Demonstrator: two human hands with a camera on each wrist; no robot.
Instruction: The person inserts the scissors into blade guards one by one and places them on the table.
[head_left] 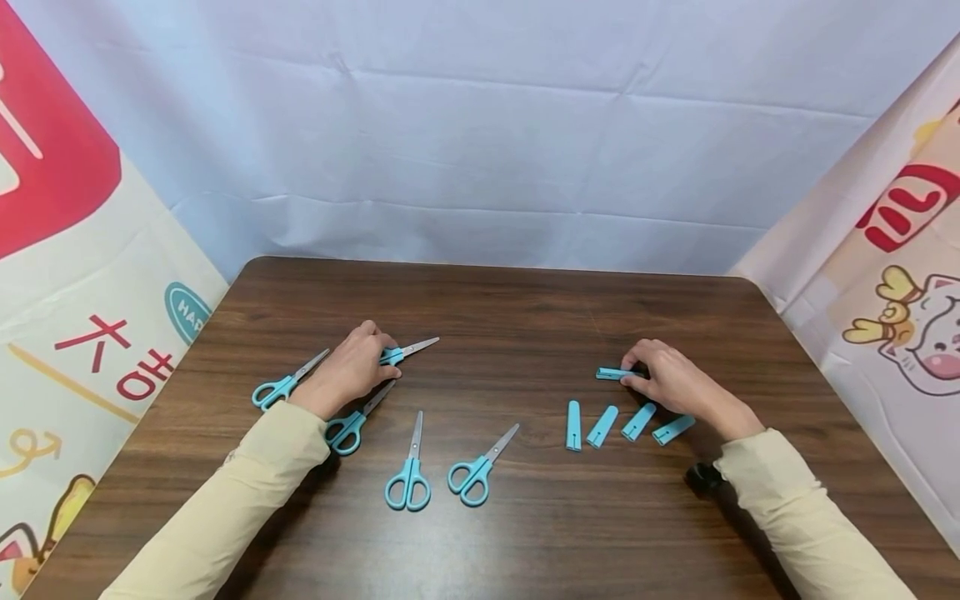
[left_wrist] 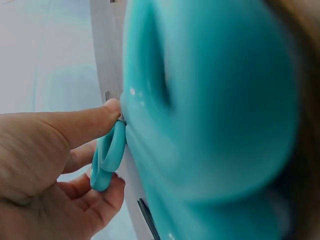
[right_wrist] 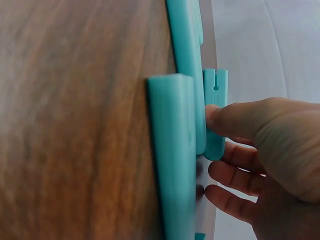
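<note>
Across the dark table (head_left: 517,325), it's basically all about two things facing each other with a good gap between. My left hand (head_left: 347,367) has a narrow pinch on the held scissors (head_left: 399,353) around the handle end, blade sticking out to the right and angling a bit toward the far edge. Well apart to the right, my right hand (head_left: 669,382) pinches the held cap (head_left: 611,373) between thumb and finger, long axis running nearly straight left-right, slotted end facing the blade. So the cap is right of the tip and slightly nearer me, not quite in line with it. Can't tell if either piece is off the wood.

Left hand's the closer one to the four loose scissors (head_left: 412,468), all bare-bladed; right hand's the closer one to the four loose caps (head_left: 573,426), fanned out just on my side of it. As for containers, I don't spot any box or tray, and no blade sits in any of those caps.
</note>
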